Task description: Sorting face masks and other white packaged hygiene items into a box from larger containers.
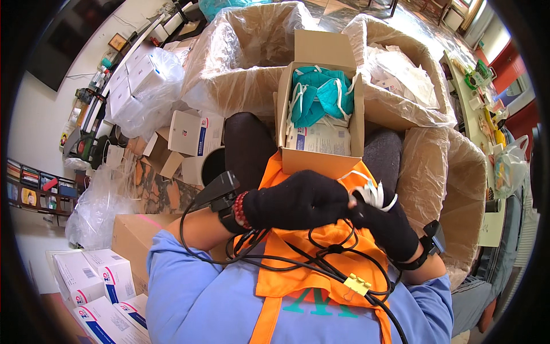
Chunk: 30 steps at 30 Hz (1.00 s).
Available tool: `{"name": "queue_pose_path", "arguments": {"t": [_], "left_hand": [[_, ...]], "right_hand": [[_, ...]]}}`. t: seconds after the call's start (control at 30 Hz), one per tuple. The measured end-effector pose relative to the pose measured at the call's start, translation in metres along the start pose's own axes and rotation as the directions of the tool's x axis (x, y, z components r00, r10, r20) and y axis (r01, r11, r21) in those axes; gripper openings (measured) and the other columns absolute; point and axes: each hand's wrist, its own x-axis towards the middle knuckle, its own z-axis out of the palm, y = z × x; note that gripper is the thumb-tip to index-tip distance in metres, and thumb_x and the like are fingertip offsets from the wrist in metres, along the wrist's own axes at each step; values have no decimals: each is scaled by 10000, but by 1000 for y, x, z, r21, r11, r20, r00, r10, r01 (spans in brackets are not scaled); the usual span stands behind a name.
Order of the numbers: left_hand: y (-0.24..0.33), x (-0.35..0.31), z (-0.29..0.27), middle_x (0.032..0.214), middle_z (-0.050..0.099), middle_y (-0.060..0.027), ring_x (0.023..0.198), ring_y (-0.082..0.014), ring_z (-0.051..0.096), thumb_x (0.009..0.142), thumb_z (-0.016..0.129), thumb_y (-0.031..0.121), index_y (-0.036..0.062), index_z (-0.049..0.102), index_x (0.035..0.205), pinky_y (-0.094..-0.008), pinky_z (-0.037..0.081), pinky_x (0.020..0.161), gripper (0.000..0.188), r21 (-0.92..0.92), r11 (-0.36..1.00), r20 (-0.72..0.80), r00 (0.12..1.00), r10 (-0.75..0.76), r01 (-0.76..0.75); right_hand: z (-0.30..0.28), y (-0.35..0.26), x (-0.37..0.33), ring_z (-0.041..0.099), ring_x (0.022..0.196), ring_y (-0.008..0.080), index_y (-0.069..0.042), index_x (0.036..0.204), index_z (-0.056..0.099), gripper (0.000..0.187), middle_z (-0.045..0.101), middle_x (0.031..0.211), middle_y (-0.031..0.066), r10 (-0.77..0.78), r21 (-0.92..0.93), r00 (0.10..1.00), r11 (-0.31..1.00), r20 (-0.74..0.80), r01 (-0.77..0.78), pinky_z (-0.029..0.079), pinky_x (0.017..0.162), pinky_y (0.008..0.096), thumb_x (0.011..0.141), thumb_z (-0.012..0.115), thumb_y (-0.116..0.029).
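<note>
My left hand point(298, 200) and my right hand point(381, 221), both in black gloves, meet over my lap above an orange vest point(303, 269). Between them they pinch a bundle of white elastic straps point(372, 194); what the straps belong to is hidden by the gloves. Just beyond my hands, on my knees, rests an open cardboard box point(321, 163) holding teal face masks point(318, 94) with white loops and a flat white packet point(321, 137). Black cables point(321, 261) run from wrist devices across my chest.
Large cardboard bins lined with clear plastic stand ahead point(240, 63), to the right point(401, 74) and at far right point(452, 189). White small cartons lie at lower left point(91, 275) and left point(192, 135). A brown carton point(134, 235) sits beside my left arm. Clear bags of boxes point(143, 86) pile at left.
</note>
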Motion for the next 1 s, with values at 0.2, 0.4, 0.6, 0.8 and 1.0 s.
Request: {"name": "queue_pose_path", "arguments": {"t": [0.2, 0.4, 0.6, 0.8, 1.0], "left_hand": [[-28, -1, 8, 733, 629, -142, 691, -337, 640, 909, 631, 273, 55, 635, 906, -404, 484, 592, 218, 326, 945, -230, 973, 37, 41], [-41, 0, 9, 790, 649, -129, 709, -342, 646, 883, 644, 293, 81, 639, 936, -429, 504, 615, 218, 463, 882, -168, 986, -5, 83], [-39, 9, 10, 845, 664, -155, 758, -354, 645, 875, 651, 275, 79, 653, 962, -404, 517, 663, 214, 509, 836, -111, 979, -173, 206], [-28, 8, 10, 704, 632, -130, 613, -243, 625, 895, 619, 205, 28, 661, 884, -368, 490, 599, 183, 66, 970, -74, 971, -228, 233], [-2, -12, 9, 680, 582, -80, 607, -172, 563, 860, 678, 134, -6, 632, 824, -334, 450, 578, 152, -268, 963, 21, 1000, -1, 7]], "right_hand": [[-6, 10, 22, 589, 668, 92, 1, 997, 642, 165, 649, 760, 36, -109, -284, 993, 954, -44, 92, 453, 590, 257, 937, 622, -152], [-7, 21, 35, 648, 715, 211, -17, 978, 675, 131, 680, 802, 123, -181, -600, 979, 774, 99, 204, 492, 661, 315, 883, 674, -108], [-19, 19, 37, 664, 736, 252, -25, 961, 692, 170, 689, 825, 144, -215, -682, 969, 692, 122, 239, 500, 670, 341, 855, 711, -157], [-16, 8, 26, 631, 744, 98, -4, 991, 684, 220, 697, 845, 71, 1, -436, 995, 899, 99, 42, 494, 668, 269, 867, 711, -184], [7, -6, -25, 665, 818, 120, 15, 1116, 623, 292, 696, 947, 74, 221, 85, 962, 968, 161, -237, 537, 719, 236, 844, 691, -64]]}}
